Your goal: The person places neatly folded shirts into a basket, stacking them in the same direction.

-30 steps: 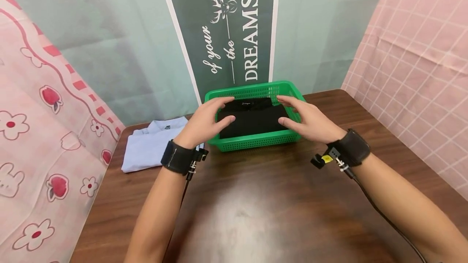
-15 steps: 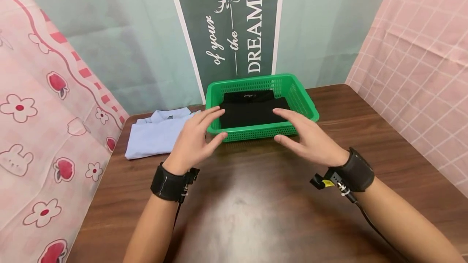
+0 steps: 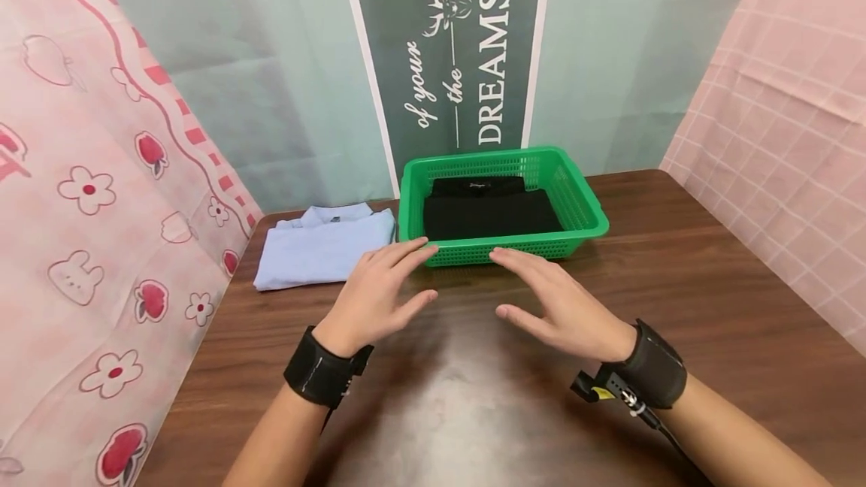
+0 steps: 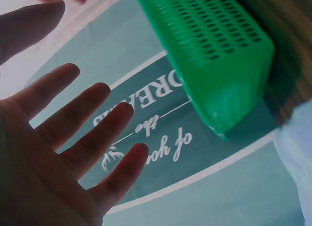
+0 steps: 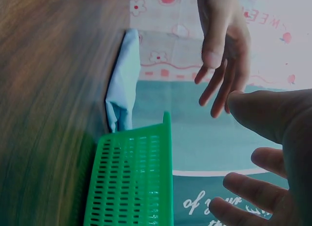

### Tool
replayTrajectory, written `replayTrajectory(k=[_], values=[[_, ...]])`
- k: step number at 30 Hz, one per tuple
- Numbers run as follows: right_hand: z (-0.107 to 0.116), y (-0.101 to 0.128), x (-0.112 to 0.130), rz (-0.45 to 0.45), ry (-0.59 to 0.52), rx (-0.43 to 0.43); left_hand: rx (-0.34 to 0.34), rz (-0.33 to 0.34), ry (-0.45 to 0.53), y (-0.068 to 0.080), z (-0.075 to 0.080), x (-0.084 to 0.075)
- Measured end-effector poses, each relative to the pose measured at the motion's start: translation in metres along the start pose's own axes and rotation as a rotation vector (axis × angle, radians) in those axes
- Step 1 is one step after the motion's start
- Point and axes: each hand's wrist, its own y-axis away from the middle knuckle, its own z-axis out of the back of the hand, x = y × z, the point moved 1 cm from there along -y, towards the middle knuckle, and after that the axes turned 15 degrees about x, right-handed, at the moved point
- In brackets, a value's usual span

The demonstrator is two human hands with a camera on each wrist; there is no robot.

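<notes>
I monitor both hands through the feed. The left hand (image 3: 375, 295) has fingers extended and thumb apart, with nothing held; the right hand (image 3: 568, 310) matches it. Both hover above the wooden table (image 3: 683, 269), before the green perforated basket (image 3: 467, 252). The folded black garment (image 3: 490, 218) lies inside it; the folded light-blue collared shirt (image 3: 325, 250) lies to its left.

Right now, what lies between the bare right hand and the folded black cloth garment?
The near wall of the green perforated plastic basket; the head view shows it between right hand and garment.
</notes>
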Motion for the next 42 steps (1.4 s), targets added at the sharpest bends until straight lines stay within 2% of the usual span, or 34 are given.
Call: replayTrajectory(k=[6,11,15,21,27,31,34,37,42], values=[[0.004,0.002,-0.005,-0.032,0.022,0.020,0.083,0.040,-0.038,-0.011,-0.002,0.028],[0.009,0.007,-0.007,-0.062,0.039,0.053,0.103,0.088,-0.033,-0.014,-0.004,0.058],[0.005,0.008,-0.009,-0.059,0.054,0.072,0.111,0.145,-0.021,-0.010,-0.007,0.089],[-0.005,0.009,-0.010,-0.043,0.111,0.071,0.146,0.241,-0.013,0.006,-0.015,0.143],[-0.016,0.008,-0.006,-0.019,0.154,0.062,0.262,0.418,-0.015,0.034,-0.021,0.184],[-0.024,0.004,-0.004,0.008,0.159,0.060,0.328,0.524,-0.032,0.047,-0.020,0.204],[-0.027,0.001,-0.003,0.016,0.150,0.066,0.361,0.584,-0.023,0.051,-0.019,0.216],[-0.028,-0.002,-0.005,0.016,0.144,0.071,0.387,0.618,-0.004,0.051,-0.018,0.228],[-0.030,-0.005,-0.007,0.023,0.139,0.075,0.421,0.630,0.032,0.055,-0.021,0.244]])
